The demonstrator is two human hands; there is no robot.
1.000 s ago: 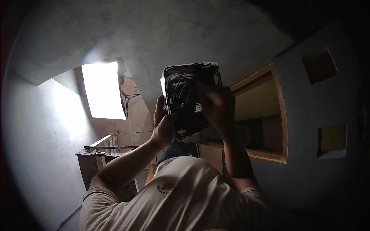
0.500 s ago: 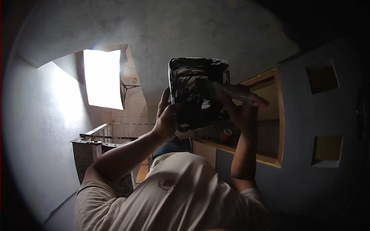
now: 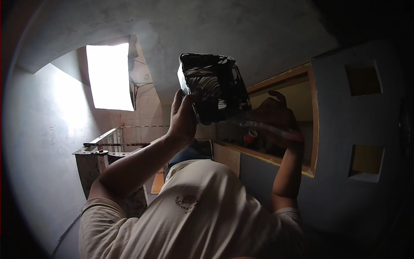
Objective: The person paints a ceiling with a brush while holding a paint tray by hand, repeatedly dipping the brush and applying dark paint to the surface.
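Observation:
My left hand [image 3: 183,115] grips a rectangular paint tub [image 3: 211,86] by its left side, thumb over the rim. The tub is tilted, and its inside is coated black with pale curved streaks. At the tub's lower right, my right hand [image 3: 276,116] is closed around a paintbrush [image 3: 271,128] with a pale handle and red end; one finger sticks up. Shadow and motion blur the brush's bristles near the tub's corner, and I cannot tell whether they touch it.
A yellow-edged wooden frame [image 3: 314,121] surrounds an opening on the right, with a red cup-like thing [image 3: 250,137] inside. Two square niches [image 3: 364,80] pierce the grey wall beyond. Stained metal framework [image 3: 86,172] stands at left, below a bright window [image 3: 110,77].
The tub has moved up and left and tilted more. My right hand has drawn the brush out of the tub's middle, right and downward to its lower right corner. The view has shifted slightly.

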